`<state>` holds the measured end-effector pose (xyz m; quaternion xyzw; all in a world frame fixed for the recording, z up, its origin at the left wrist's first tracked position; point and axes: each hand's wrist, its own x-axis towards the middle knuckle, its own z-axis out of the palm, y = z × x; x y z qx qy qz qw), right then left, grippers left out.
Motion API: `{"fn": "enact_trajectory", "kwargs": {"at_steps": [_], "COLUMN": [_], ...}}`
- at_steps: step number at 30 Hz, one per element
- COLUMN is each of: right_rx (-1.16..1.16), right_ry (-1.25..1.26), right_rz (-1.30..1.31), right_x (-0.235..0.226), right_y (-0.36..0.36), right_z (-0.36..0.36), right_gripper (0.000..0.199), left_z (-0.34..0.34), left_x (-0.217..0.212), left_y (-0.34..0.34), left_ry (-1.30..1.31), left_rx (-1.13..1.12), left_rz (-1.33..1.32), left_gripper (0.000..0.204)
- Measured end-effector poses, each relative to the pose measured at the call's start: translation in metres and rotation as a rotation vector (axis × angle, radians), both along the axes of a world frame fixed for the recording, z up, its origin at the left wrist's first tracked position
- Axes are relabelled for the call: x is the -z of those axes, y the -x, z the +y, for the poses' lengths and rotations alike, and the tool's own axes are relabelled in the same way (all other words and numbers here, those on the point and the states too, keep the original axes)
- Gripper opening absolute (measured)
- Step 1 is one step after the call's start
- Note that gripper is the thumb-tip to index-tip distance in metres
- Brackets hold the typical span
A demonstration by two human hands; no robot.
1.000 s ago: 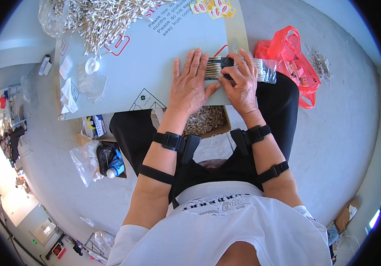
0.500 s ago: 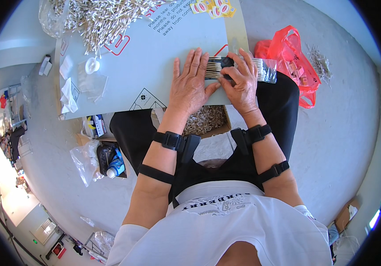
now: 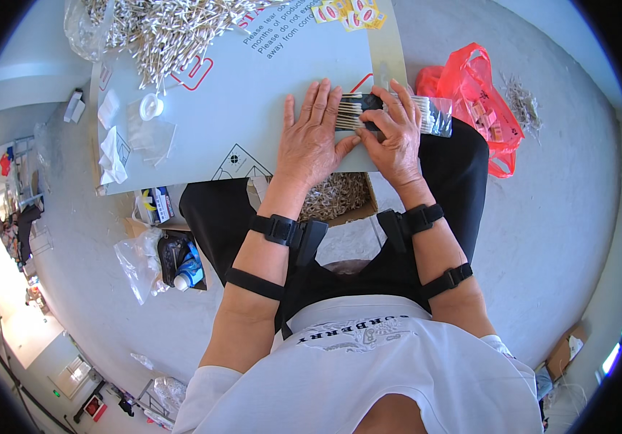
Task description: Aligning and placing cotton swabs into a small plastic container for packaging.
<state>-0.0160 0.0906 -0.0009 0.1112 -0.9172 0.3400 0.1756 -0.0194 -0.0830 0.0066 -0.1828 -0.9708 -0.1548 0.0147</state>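
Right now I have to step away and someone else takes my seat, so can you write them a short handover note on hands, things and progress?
Left hand: flat on the grey board, fingertips against the row of cotton swabs.
Right hand: pressing on the clear packet that the swabs are partly inside.
Loose swab pile lies at the board's far left; empty clear bags nearer left. Red plastic bag on the floor to the right; box of swabs under the board.
Done: one row lined up, partly in its packet.
Left: the big pile is unpacked.
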Motion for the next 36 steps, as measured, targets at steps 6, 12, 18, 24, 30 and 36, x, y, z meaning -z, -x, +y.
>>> {"fn": "enact_trajectory", "kwargs": {"at_steps": [6,12,18,24,30,36], "right_rx": [0.0,-0.002,0.0,0.005,0.001,0.003], "right_ry": [0.0,0.0,-0.015,-0.024,-0.037,-0.049], "right_rz": [-0.007,-0.014,-0.011,-0.007,-0.012,-0.024], "right_x": [0.0006,0.0006,0.0004,0.0007,-0.0004,-0.0009], "right_y": [-0.0004,-0.0006,-0.0004,-0.0007,-0.0004,-0.0003], "right_z": [0.0005,-0.0012,0.0002,-0.001,0.0001,0.0001], "right_gripper": [0.017,0.019,0.021,0.023,0.024,0.032], "left_z": [0.0005,-0.0013,-0.0002,-0.0005,0.0003,0.0006], "left_x": [-0.0013,0.0004,-0.0002,0.0,-0.0012,-0.0012], "left_y": [0.0004,0.0002,0.0006,0.0002,0.0009,0.0007], "left_ry": [0.013,0.019,0.018,0.012,0.006,0.003], "left_rx": [0.004,0.004,0.006,0.007,0.005,0.005], "left_rz": [-0.019,-0.026,-0.024,-0.025,-0.031,-0.028], "left_gripper": [0.085,0.085,0.085,0.085,0.085,0.084]}}
